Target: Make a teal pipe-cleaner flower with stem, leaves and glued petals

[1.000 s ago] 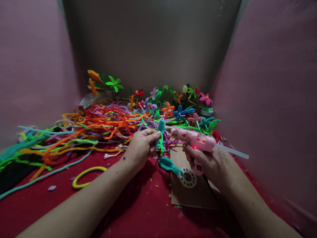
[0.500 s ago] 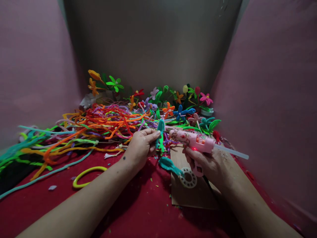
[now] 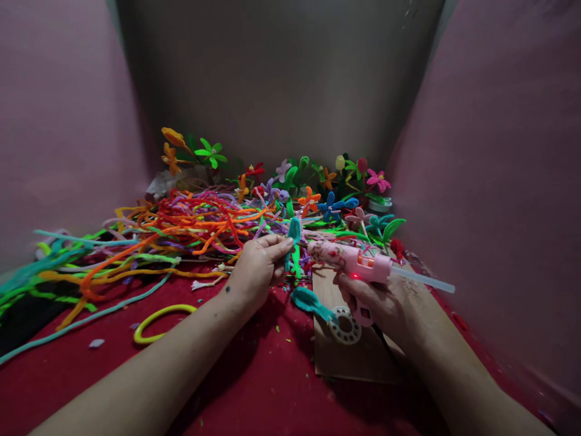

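Between the fingertips of my left hand [image 3: 261, 266] is a teal pipe-cleaner piece [image 3: 295, 230], its rounded end pointing up. My right hand [image 3: 374, 300] is wrapped round the handle of a pink glue gun [image 3: 349, 257] with a red light glowing. A clear glue stick [image 3: 424, 280] sticks out of the gun's back. The gun's nozzle points left, close to the teal piece; whether they touch I cannot tell. Below the hands, a second teal piece [image 3: 311, 300] lies with its narrow end on a white ring with holes [image 3: 345, 326].
A wooden board [image 3: 354, 363] lies under the ring on the red cloth [image 3: 254, 387]. Loose colourful pipe cleaners [image 3: 204, 221] are heaped at the back and left. Pipe-cleaner flowers [image 3: 331, 207] stand behind. A yellow ring [image 3: 152, 318] is beside my left forearm.
The glue gun in my right hand has shifted slightly left, nearer the teal piece. My left hand is almost unmoved; the teal piece has moved very slightly left.
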`<state>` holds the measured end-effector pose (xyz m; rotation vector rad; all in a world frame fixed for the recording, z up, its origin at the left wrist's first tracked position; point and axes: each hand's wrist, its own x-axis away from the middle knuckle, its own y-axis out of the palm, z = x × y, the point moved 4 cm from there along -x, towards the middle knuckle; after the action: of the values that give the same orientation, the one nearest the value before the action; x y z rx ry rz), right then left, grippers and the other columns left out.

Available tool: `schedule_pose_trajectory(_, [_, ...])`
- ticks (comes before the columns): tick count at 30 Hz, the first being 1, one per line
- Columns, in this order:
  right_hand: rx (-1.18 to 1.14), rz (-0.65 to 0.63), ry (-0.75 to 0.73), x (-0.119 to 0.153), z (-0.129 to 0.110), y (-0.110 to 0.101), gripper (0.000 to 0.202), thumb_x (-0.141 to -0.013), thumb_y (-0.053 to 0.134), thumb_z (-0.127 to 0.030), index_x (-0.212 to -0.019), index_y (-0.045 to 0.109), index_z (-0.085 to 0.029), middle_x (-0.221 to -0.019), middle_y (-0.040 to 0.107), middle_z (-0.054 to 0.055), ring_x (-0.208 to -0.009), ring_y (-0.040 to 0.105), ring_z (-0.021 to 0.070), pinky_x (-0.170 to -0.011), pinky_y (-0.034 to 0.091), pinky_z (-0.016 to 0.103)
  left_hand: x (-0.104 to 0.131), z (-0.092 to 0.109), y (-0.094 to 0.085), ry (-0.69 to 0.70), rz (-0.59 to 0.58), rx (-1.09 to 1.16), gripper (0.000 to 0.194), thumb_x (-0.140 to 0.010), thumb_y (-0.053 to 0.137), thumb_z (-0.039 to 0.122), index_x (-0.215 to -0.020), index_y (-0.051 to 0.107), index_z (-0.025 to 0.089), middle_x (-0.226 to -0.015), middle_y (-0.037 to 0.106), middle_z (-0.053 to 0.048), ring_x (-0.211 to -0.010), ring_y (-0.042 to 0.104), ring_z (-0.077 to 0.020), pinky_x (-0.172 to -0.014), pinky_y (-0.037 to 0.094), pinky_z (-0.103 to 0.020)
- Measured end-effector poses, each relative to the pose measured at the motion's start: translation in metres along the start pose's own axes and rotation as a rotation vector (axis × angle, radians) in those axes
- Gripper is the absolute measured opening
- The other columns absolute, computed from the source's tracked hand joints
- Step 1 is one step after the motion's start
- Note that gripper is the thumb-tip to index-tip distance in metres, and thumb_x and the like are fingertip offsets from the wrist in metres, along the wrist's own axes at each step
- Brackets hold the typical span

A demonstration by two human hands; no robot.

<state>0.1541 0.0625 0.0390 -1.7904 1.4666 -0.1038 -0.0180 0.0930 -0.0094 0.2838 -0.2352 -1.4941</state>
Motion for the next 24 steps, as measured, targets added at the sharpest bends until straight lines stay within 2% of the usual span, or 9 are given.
schedule_pose_trajectory(7, [-0.037, 0.021, 0.016, 0.0006, 0.0038, 0.0001, 0.018, -0.075, 0.049, -0.023, -0.067, 0.065, -0.019, -0.046, 0.051, -0.001, -0.04, 0.041, 0.0111, -0.037, 0.038, 0.02, -0.0016, -0.0022, -0.0006, 0.007, -0.019, 0.013, 0.023, -0.068, 0.065, 0.024, -0.057, 0.047, 0.015, -0.04, 0.034, 0.008, -0.032, 0.026, -0.0021, -0.034, 0.017, -0.016])
schedule_pose_trajectory(13, [-0.015, -0.046, 0.084, 0.0012, 0.0025, 0.001, 0.021, -0.074, 0.047, -0.021, -0.062, 0.065, -0.019, -0.045, 0.05, 0.001, -0.04, 0.044, 0.0125, -0.037, 0.039, 0.022, -0.0011, -0.0026, -0.0014, 0.003, -0.011, 0.0, 0.022, -0.07, 0.063, 0.023, -0.057, 0.047, 0.015, -0.04, 0.033, 0.008, -0.032, 0.025, -0.0021, -0.034, 0.017, -0.016])
schedule_pose_trajectory(19, [-0.02, -0.018, -0.013, -0.0006, -0.0032, 0.0012, 0.019, -0.074, 0.049, -0.024, -0.071, 0.068, -0.022, -0.053, 0.057, 0.003, -0.047, 0.049, 0.015, -0.04, 0.039, 0.024, -0.0016, -0.0022, -0.0012, 0.012, -0.018, -0.006, 0.023, -0.07, 0.063, 0.023, -0.056, 0.046, 0.015, -0.042, 0.032, 0.008, -0.033, 0.026, -0.0019, -0.034, 0.017, -0.016])
schedule_pose_trajectory(24, [-0.081, 0.012, -0.061, -0.0006, -0.0002, -0.0001, 0.017, -0.075, 0.05, -0.024, -0.07, 0.067, -0.02, -0.052, 0.057, 0.001, -0.045, 0.047, 0.0126, -0.039, 0.038, 0.022, -0.0037, -0.0034, -0.0017, 0.011, -0.019, 0.003, 0.022, -0.07, 0.063, 0.022, -0.058, 0.047, 0.015, -0.042, 0.033, 0.008, -0.033, 0.026, -0.0018, -0.034, 0.017, -0.015])
